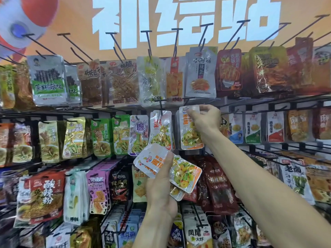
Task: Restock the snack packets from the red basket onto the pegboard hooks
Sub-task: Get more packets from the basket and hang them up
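Observation:
My right hand (206, 120) pinches the top of a clear snack packet (190, 135) with orange lettering, held up against a middle-row hook of the pegboard rack. A matching packet (161, 130) hangs on the hook (161, 105) just to its left. Lower down, my left hand (161, 185) grips a fanned stack of the same packets (182, 173), thumb across the top one. The red basket is out of view.
Rows of black hooks (148, 42) carry many hanging snack bags across the whole wall. An orange banner with big white characters (179, 20) spans the top. Several upper hooks stick out bare toward me. More packets fill the lower rows (197, 233).

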The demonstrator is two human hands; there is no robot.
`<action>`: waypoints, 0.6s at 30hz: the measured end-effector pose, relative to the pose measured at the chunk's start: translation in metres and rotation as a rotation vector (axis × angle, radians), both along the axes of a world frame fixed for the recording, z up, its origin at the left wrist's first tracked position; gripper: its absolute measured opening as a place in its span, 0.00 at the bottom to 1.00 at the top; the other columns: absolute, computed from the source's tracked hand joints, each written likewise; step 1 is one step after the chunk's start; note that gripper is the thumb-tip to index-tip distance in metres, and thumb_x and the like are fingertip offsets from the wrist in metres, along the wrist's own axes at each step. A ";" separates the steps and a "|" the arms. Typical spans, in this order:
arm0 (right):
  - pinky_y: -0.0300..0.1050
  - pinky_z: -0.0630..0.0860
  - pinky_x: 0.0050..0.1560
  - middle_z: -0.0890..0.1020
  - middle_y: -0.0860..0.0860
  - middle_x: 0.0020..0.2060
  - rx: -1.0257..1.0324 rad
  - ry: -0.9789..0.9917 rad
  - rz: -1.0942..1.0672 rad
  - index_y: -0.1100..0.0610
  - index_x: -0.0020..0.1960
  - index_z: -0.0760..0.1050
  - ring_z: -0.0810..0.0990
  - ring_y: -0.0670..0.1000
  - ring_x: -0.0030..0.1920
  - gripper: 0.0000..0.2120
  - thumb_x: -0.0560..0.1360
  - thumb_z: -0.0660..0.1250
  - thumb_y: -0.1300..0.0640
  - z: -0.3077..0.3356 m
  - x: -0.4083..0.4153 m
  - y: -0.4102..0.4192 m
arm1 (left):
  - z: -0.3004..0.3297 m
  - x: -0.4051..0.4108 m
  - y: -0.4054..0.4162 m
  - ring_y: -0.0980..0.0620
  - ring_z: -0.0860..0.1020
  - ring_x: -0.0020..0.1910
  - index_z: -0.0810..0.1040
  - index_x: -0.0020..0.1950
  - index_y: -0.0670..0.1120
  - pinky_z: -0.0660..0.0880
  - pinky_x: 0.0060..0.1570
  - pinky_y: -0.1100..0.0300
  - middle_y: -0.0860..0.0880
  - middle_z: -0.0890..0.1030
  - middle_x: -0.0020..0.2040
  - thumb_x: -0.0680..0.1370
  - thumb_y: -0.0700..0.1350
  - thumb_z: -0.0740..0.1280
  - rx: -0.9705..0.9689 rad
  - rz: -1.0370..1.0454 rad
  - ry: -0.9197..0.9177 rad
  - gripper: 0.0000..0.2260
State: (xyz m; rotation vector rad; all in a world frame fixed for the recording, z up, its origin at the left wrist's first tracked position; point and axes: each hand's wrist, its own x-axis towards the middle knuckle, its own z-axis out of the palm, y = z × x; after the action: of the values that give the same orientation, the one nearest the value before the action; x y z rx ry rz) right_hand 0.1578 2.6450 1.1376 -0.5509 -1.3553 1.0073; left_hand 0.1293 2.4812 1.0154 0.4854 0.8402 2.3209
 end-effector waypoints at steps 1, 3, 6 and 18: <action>0.43 0.78 0.34 0.85 0.51 0.41 -0.018 0.004 0.005 0.57 0.53 0.80 0.84 0.50 0.38 0.14 0.72 0.81 0.56 0.001 -0.001 0.001 | 0.000 0.000 0.000 0.44 0.85 0.36 0.84 0.48 0.50 0.79 0.52 0.35 0.44 0.88 0.43 0.73 0.45 0.79 0.007 0.001 -0.007 0.07; 0.45 0.79 0.33 0.85 0.54 0.44 -0.057 -0.001 0.005 0.56 0.54 0.80 0.83 0.53 0.37 0.16 0.70 0.82 0.56 0.004 -0.001 0.002 | 0.001 -0.001 -0.001 0.45 0.86 0.34 0.84 0.48 0.49 0.80 0.51 0.38 0.45 0.88 0.43 0.73 0.44 0.79 0.010 0.000 -0.020 0.07; 0.54 0.84 0.40 0.83 0.54 0.48 0.024 0.003 -0.034 0.48 0.50 0.73 0.85 0.57 0.43 0.20 0.67 0.83 0.54 0.002 0.000 0.003 | 0.001 -0.003 0.001 0.46 0.86 0.36 0.85 0.50 0.50 0.82 0.48 0.42 0.45 0.89 0.46 0.72 0.45 0.79 0.016 -0.001 -0.004 0.09; 0.44 0.70 0.49 0.86 0.52 0.53 0.255 -0.456 -0.354 0.53 0.52 0.84 0.82 0.56 0.57 0.08 0.76 0.75 0.50 -0.007 -0.012 0.009 | 0.003 -0.004 -0.003 0.44 0.87 0.38 0.86 0.51 0.45 0.83 0.49 0.42 0.42 0.89 0.47 0.65 0.44 0.82 -0.026 -0.027 0.035 0.16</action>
State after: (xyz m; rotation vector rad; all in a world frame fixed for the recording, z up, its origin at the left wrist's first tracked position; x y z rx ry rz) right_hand 0.1458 2.6542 1.1306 -0.8236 -1.6814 0.4226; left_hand 0.1257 2.4786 1.0189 0.5242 0.8734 2.2800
